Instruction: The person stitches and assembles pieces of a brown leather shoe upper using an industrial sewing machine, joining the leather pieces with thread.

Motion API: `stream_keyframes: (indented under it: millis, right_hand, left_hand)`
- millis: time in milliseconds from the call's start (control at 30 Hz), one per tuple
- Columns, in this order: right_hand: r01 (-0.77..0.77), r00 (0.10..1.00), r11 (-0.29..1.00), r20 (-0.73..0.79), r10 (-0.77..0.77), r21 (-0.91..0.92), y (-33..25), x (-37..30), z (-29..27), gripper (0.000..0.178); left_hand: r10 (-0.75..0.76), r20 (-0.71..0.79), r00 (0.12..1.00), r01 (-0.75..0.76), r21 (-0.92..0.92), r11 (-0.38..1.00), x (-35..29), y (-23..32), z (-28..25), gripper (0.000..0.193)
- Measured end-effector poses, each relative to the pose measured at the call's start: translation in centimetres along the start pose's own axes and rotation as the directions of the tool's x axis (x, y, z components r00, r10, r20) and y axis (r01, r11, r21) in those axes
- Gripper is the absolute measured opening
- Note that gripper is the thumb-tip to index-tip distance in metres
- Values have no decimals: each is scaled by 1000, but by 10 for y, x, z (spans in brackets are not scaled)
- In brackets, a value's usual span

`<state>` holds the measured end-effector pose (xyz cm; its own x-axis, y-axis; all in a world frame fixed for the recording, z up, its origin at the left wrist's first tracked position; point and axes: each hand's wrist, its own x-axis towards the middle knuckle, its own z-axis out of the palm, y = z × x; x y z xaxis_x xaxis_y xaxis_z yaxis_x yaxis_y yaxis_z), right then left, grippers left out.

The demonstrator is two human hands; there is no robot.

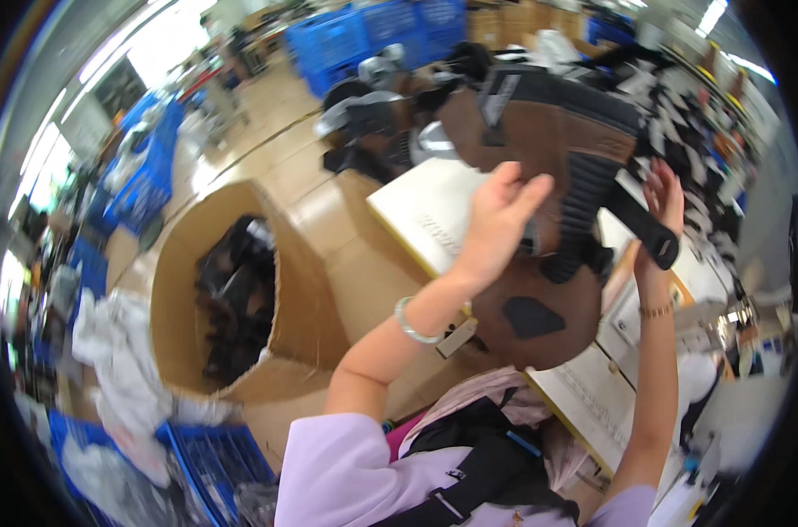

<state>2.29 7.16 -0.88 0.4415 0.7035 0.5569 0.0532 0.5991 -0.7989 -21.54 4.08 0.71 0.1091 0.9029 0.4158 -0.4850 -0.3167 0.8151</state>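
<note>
In front of me, a brown leather piece (532, 132) with black trim, a black ribbed panel and a dark patch is held up, slightly blurred. A black strap (642, 230) with a hole near its rounded end sticks out to the right. My left hand (497, 218), with a pale bangle at the wrist, grips the piece's left edge, thumb in front; some fingers are hidden. Beside the strap, my right hand (665, 198) is raised with its fingers stretched upward; its thumb is hidden. The strap crosses in front of its lower palm.
A white worktable (583, 395) with a yellow edge runs beneath the piece, a sewing machine (719, 321) to its right. At left stands a cardboard box (306, 299) of dark pieces. Blue crates (355, 39) line the back, and dark and white scraps (680, 114) pile up far right.
</note>
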Motion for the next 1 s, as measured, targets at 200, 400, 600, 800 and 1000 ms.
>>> stream_keyframes:
  millis: [200,400,600,800,1000]
  right_hand:
    - [-236,915,947,278,292,-216,26,-90,-2,51]
    - [-242,952,927,113,284,-287,54,-109,-32,41]
    - [-273,942,922,119,315,-274,50,-117,-27,19]
    - [-352,874,856,193,445,-378,40,-114,-25,14]
    - [-301,890,850,193,413,-432,47,-116,-30,11]
  left_hand:
    - [82,-20,996,-77,168,983,-23,-17,-10,41]
    - [67,-319,945,-61,28,998,-37,8,-48,21]
    - [334,-829,449,-379,162,911,-76,90,-191,8]
    - [309,-946,98,-540,210,815,-156,81,-370,29]
    - [-105,-888,448,-215,-221,951,-85,-42,-295,32]
